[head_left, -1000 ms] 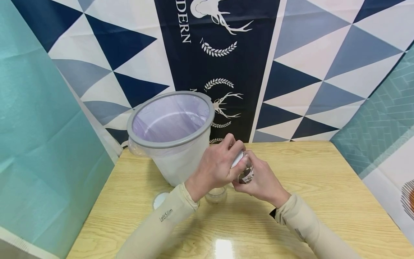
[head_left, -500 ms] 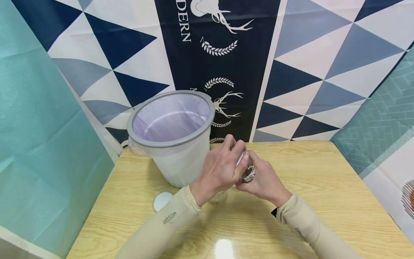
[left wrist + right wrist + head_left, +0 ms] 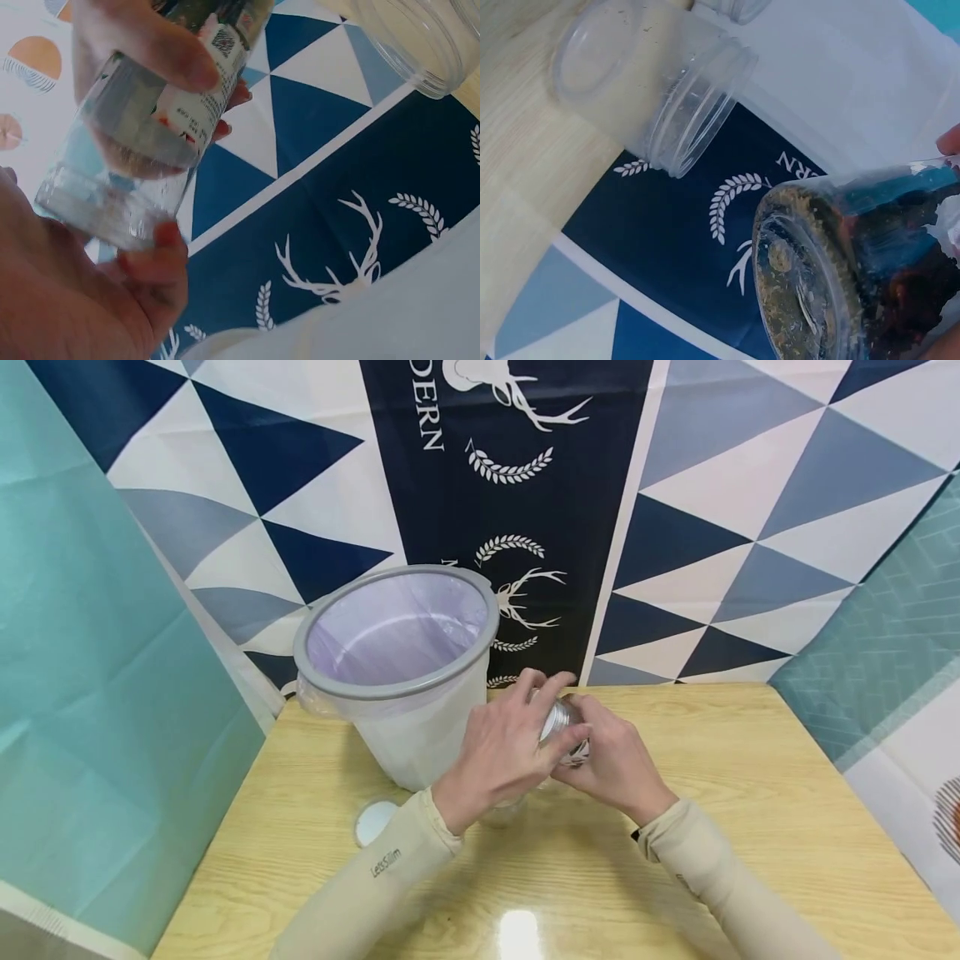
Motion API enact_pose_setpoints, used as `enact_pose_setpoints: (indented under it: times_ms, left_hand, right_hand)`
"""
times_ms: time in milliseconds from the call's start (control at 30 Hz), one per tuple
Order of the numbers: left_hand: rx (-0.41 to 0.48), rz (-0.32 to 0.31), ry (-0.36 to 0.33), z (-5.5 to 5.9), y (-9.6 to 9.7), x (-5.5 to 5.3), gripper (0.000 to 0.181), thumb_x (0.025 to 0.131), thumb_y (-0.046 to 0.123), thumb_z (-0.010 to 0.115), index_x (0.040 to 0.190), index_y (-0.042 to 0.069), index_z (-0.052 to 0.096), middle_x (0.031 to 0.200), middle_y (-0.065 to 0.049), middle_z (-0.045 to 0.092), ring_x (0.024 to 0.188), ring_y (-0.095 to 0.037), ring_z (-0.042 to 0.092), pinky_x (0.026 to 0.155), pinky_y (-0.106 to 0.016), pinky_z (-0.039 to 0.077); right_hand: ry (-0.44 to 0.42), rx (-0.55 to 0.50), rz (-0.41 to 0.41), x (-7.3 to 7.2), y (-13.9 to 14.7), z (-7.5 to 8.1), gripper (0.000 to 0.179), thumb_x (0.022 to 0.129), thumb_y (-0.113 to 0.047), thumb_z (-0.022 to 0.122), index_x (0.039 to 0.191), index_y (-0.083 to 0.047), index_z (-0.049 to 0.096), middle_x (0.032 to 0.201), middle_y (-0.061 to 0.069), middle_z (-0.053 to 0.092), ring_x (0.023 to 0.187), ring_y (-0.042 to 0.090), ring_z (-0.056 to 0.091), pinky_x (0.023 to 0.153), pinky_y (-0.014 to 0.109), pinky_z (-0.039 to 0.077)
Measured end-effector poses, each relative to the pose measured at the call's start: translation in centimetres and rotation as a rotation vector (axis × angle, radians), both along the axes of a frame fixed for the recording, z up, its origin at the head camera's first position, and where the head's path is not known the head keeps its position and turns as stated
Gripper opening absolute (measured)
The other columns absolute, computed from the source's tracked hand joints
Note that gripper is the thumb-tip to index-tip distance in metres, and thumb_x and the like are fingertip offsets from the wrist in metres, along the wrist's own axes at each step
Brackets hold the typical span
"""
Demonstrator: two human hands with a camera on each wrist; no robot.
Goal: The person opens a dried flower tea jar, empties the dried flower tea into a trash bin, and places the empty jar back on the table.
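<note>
A clear jar point(image 3: 577, 754) with a printed label is held tilted above the table by my right hand point(image 3: 618, 767), whose fingers wrap its body. Dark flaky contents show through the jar wall point(image 3: 885, 262) in the right wrist view. My left hand point(image 3: 495, 747) holds the jar's silvery lid end, its thumb on the near edge and its fingers spread round the far side. In the left wrist view, a fingertip touches the band point(image 3: 97, 206) at that end. The palm hides most of the lid.
An open clear jar point(image 3: 660, 90) with a threaded mouth stands under my left forearm, another clear jar's rim point(image 3: 739, 6) beside it. A round white lid point(image 3: 375, 823) lies on the table point(image 3: 750, 793). A lined white bin point(image 3: 408, 743) stands back left.
The left hand's fingers have spread and turned about the lid end, exposing more of its silvery edge. The jar has risen slightly and tilted a little in the right hand.
</note>
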State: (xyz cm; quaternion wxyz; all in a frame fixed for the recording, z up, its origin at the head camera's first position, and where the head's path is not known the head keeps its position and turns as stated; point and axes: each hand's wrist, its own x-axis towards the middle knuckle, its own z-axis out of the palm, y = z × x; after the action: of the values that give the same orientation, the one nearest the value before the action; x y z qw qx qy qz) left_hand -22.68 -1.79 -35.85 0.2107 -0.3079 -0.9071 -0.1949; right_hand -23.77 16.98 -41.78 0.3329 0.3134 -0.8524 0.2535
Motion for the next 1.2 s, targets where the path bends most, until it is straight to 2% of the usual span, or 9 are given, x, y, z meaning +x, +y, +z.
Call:
enact_pose_setpoints:
  times_ms: [167, 367, 600, 667, 767, 867, 1000, 1100, 1200]
  left_hand:
    - [-0.031, -0.115, -0.012, 0.2, -1.3, -0.1, 0.056, 0.104, 0.056, 0.040, 0.155, 0.036, 0.045, 0.140, 0.003, 0.055, 0.096, -0.014, 0.064, 0.065, -0.029, 0.051]
    - [-0.007, -0.205, -0.012, -0.2, -2.3, -0.4, 0.051, 0.104, 0.047, 0.046, 0.153, 0.034, 0.049, 0.139, 0.002, 0.058, 0.095, -0.011, 0.062, 0.068, -0.028, 0.051]
    - [0.007, -0.121, 0.031, -0.3, -2.1, -0.5, 0.050, 0.103, 0.051, 0.052, 0.144, 0.024, 0.059, 0.116, 0.003, 0.066, 0.082, -0.010, 0.060, 0.062, -0.026, 0.049]
    - [0.006, -0.081, 0.038, -0.3, -2.0, -0.5, 0.051, 0.102, 0.052, 0.051, 0.143, 0.022, 0.059, 0.115, 0.001, 0.067, 0.089, -0.012, 0.063, 0.063, -0.028, 0.052]
    - [0.032, -0.068, 0.036, -0.4, -2.1, -0.6, 0.057, 0.102, 0.053, 0.048, 0.150, 0.022, 0.053, 0.135, -0.001, 0.064, 0.110, -0.017, 0.064, 0.070, -0.032, 0.055]
    - [0.082, -0.158, 0.028, -0.4, -2.4, -0.8, 0.062, 0.102, 0.050, 0.050, 0.158, 0.024, 0.043, 0.157, 0.000, 0.049, 0.133, -0.018, 0.054, 0.093, -0.035, 0.055]
    - [0.104, -0.363, 0.040, -0.1, -3.0, -1.0, 0.064, 0.100, 0.042, 0.061, 0.159, 0.023, 0.042, 0.166, 0.002, 0.040, 0.150, -0.017, 0.039, 0.122, -0.037, 0.035]
    - [0.090, -0.450, 0.047, 0.0, -3.3, -1.1, 0.063, 0.099, 0.035, 0.066, 0.156, 0.020, 0.046, 0.164, 0.001, 0.043, 0.151, -0.017, 0.039, 0.126, -0.034, 0.029]
    - [0.088, -0.466, 0.058, -0.2, -3.4, -1.1, 0.059, 0.099, 0.031, 0.068, 0.154, 0.018, 0.049, 0.161, -0.001, 0.046, 0.149, -0.018, 0.042, 0.125, -0.033, 0.030]
  right_hand:
    - [-0.013, 0.008, -0.020, 0.0, 0.5, 0.3, 0.068, 0.063, -0.018, 0.086, 0.120, 0.003, 0.056, 0.092, 0.011, 0.067, 0.076, 0.021, 0.066, 0.063, 0.039, 0.058]
    - [-0.023, 0.016, -0.010, 0.1, 0.9, 0.1, 0.069, 0.063, -0.017, 0.086, 0.122, 0.002, 0.056, 0.095, 0.011, 0.068, 0.077, 0.020, 0.066, 0.063, 0.037, 0.059]
    - [-0.038, 0.025, -0.001, 0.1, 1.0, 0.1, 0.072, 0.061, -0.017, 0.088, 0.124, 0.002, 0.056, 0.101, 0.013, 0.070, 0.081, 0.020, 0.067, 0.065, 0.037, 0.060]
    - [-0.047, 0.026, 0.002, 0.2, 0.9, 0.2, 0.072, 0.061, -0.017, 0.089, 0.123, 0.002, 0.057, 0.101, 0.012, 0.070, 0.080, 0.019, 0.067, 0.064, 0.037, 0.060]
    - [-0.056, 0.024, 0.004, 0.3, 1.0, 0.2, 0.072, 0.062, -0.017, 0.089, 0.123, 0.002, 0.056, 0.101, 0.012, 0.070, 0.080, 0.019, 0.068, 0.064, 0.036, 0.060]
    - [-0.060, 0.018, 0.003, 0.4, 1.1, 0.3, 0.072, 0.062, -0.015, 0.089, 0.123, 0.002, 0.056, 0.100, 0.012, 0.070, 0.079, 0.019, 0.067, 0.064, 0.036, 0.060]
    - [-0.068, 0.016, 0.004, 0.4, 1.3, 0.4, 0.074, 0.062, -0.014, 0.089, 0.126, 0.003, 0.056, 0.100, 0.011, 0.069, 0.079, 0.018, 0.067, 0.063, 0.035, 0.059]
    - [-0.070, 0.013, 0.009, 0.4, 1.3, 0.4, 0.077, 0.062, -0.014, 0.090, 0.129, 0.003, 0.055, 0.101, 0.011, 0.069, 0.081, 0.018, 0.067, 0.064, 0.035, 0.060]
    - [-0.067, 0.007, 0.015, 0.4, 1.3, 0.3, 0.077, 0.062, -0.014, 0.089, 0.129, 0.002, 0.055, 0.101, 0.010, 0.069, 0.082, 0.017, 0.067, 0.065, 0.035, 0.059]
